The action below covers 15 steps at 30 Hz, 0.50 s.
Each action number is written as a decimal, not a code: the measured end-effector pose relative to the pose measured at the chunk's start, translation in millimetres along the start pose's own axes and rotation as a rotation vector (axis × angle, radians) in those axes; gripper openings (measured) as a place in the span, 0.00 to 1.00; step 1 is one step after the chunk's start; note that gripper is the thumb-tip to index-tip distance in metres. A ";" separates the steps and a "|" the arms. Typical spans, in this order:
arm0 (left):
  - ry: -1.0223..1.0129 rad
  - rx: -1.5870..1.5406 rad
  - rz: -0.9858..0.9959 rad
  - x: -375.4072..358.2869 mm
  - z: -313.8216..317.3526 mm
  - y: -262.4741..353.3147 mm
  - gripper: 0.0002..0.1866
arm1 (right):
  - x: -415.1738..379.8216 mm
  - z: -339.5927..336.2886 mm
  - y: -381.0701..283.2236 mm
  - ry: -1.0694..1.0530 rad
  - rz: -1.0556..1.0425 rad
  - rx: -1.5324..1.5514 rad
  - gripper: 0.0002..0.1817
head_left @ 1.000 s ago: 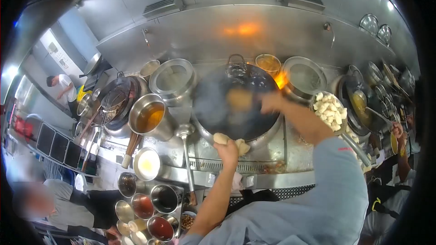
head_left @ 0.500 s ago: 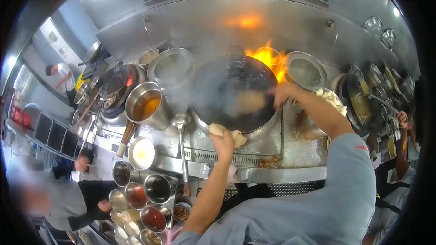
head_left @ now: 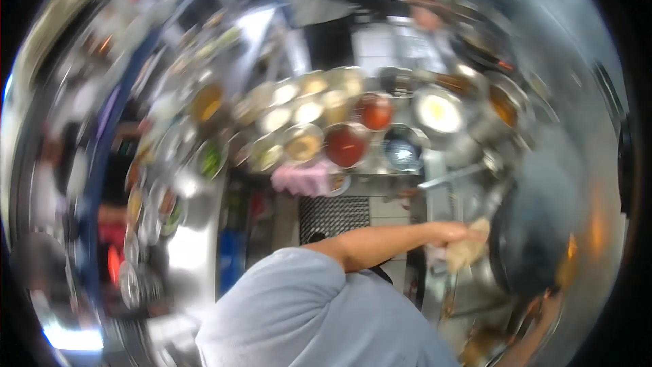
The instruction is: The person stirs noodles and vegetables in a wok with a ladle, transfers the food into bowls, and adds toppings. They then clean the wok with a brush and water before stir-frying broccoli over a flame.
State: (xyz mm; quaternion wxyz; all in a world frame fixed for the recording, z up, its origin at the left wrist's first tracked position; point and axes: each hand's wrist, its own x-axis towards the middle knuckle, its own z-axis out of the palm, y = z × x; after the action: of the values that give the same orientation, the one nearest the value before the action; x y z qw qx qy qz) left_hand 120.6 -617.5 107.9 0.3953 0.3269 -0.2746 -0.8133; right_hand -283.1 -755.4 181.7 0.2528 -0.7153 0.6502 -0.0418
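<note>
At the right, a large dark wok (head_left: 543,217) sits on the stove, and an orange flame (head_left: 572,243) shows at its far rim. My left hand (head_left: 448,233) is closed around a beige folded cloth (head_left: 467,251) beside the wok's near rim; whether the cloth touches the rim is too blurred to tell. Low at the right, my right hand (head_left: 545,302) is at the wok's edge. It is closed on a tan brush-like tool (head_left: 565,272), smeared by motion, so its exact kind cannot be made out.
Sauce containers stand to the left of the stove, among them a pot of red sauce (head_left: 346,145) and a bowl of white liquid (head_left: 439,110). A ladle (head_left: 455,175) lies beside the wok. A pink cloth (head_left: 302,178) hangs below. Another person (head_left: 316,0) stands beyond.
The view has swung left, so the wok now appears at the right and the sauce containers in the middle. Both hands keep hold of the cloth and the tan tool.
</note>
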 end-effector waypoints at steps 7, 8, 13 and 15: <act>0.592 -0.369 0.398 -294.4 -133.8 -99.4 0.20 | -32.8 100.6 10.6 0.182 0.040 -0.240 0.27; 0.788 -0.273 0.449 -347.7 -138.4 -112.7 0.20 | -36.4 111.7 0.6 0.184 0.030 -0.258 0.26; 1.809 -0.355 0.811 -556.4 -139.5 -192.1 0.15 | -46.1 161.0 -54.1 0.137 -0.014 -0.317 0.21; 2.248 -0.300 0.704 -637.6 -134.4 -209.3 0.20 | -44.6 182.3 -93.0 0.097 -0.071 -0.337 0.21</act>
State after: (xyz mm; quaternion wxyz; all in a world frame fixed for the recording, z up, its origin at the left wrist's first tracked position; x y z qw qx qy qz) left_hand 426.3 -6.0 75.5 0.6508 0.7146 0.2497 0.0591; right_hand -134.5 -654.4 74.0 0.0959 -0.7671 0.6338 0.0243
